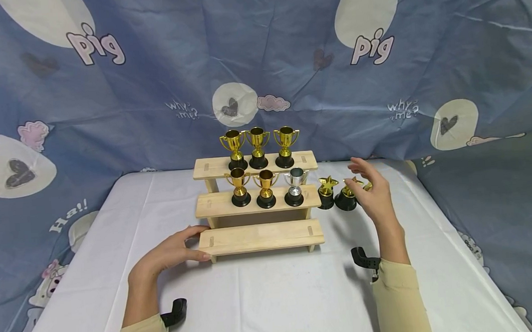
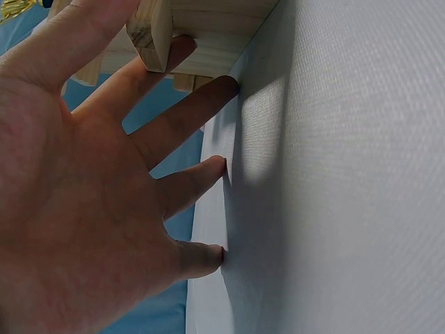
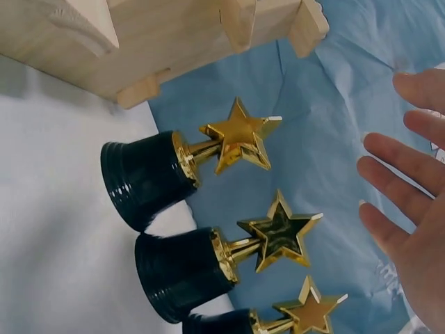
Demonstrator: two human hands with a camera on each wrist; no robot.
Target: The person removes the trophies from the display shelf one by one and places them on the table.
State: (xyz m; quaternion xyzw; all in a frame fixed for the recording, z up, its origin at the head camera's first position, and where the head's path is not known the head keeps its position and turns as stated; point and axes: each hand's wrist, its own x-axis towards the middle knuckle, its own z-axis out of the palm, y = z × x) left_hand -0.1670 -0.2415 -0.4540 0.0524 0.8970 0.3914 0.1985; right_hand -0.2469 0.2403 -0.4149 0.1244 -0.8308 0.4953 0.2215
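Note:
A three-step wooden display stand (image 1: 261, 238) stands on the white table. My left hand (image 1: 173, 251) holds the left end of its bottom step, thumb in front and index finger behind; its other fingers (image 2: 188, 122) are spread, near the tabletop. On the top step stand three gold trophy cups (image 1: 257, 141). The middle step bears two gold cups (image 1: 266, 183) and a silver cup (image 1: 295, 184). My right hand (image 1: 376, 193) hovers, holding nothing, over three gold star trophies (image 3: 240, 136) with black bases; in the head view it partly covers them.
The bottom step carries no cup. Behind the table hangs a blue patterned cloth (image 1: 154, 91). White tabletop (image 1: 264, 296) extends in front of the stand. Each wrist wears a black bracket (image 1: 364, 258).

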